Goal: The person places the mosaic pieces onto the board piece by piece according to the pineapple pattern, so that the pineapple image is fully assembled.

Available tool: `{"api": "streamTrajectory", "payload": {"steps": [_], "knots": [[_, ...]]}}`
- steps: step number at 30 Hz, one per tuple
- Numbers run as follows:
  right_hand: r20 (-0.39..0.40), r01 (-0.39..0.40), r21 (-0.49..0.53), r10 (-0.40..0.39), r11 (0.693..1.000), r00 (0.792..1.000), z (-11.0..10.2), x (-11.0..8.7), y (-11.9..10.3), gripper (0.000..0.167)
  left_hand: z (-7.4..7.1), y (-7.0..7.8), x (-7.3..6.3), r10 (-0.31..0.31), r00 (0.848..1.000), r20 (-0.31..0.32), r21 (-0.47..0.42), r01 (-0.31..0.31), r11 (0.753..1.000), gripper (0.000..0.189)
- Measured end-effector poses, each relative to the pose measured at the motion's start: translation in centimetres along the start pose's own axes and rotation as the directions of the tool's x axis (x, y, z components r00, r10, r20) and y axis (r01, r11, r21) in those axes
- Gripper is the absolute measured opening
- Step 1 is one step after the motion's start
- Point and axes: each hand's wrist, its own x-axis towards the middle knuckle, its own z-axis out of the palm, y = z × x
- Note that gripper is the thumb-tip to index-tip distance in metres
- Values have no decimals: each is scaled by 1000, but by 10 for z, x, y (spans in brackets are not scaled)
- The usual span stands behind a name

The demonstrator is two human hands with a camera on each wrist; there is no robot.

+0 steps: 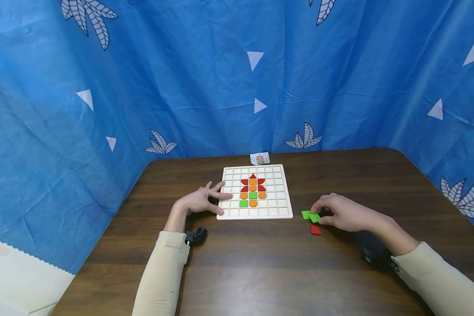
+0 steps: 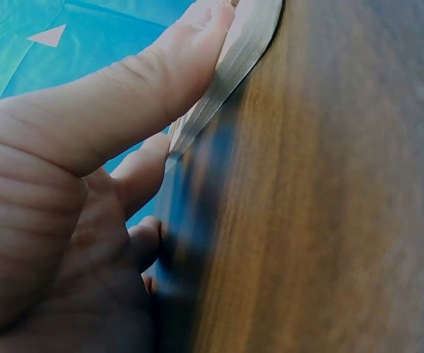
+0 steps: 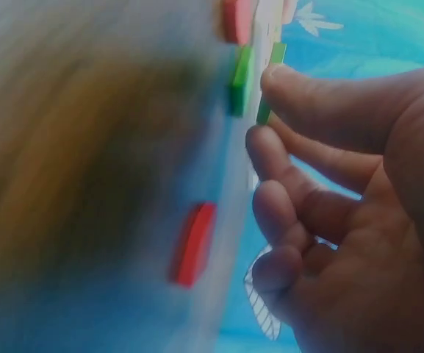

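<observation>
A white gridded board (image 1: 278, 199) lies on the table, bearing red, orange and green tiles set in a flower-like pattern. My left hand (image 1: 197, 201) rests at its left side with fingers spread; in the left wrist view the thumb touches the edge of the board (image 2: 252, 44). To the board's right, my right hand (image 1: 345, 213) pinches a green square tile (image 1: 314, 218) between thumb and fingers. The right wrist view shows this green tile (image 3: 264, 110) apart from the tabletop. Another green tile (image 1: 305, 214) lies beside it, and a red tile (image 1: 316, 230) with a curved edge lies just nearer.
A small card (image 1: 260, 159) printed with a similar flower pattern lies behind the board at the table's far edge. Blue patterned cloth (image 1: 213, 109) hangs behind and beside the brown wooden table (image 1: 253, 272). Each wrist wears a dark camera mount.
</observation>
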Motion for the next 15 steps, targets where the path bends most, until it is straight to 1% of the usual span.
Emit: {"api": "streamTrajectory", "payload": {"steps": [7, 15], "knots": [[15, -15, 72, 14, 997, 1000, 3, 21, -11, 19, 0, 0, -1, 5, 1000, -1, 7, -5, 1000, 62], [-11, -24, 92, 25, 995, 1000, 14, 48, -31, 22, 3, -5, 4, 7, 1000, -7, 10, -7, 1000, 60]]}}
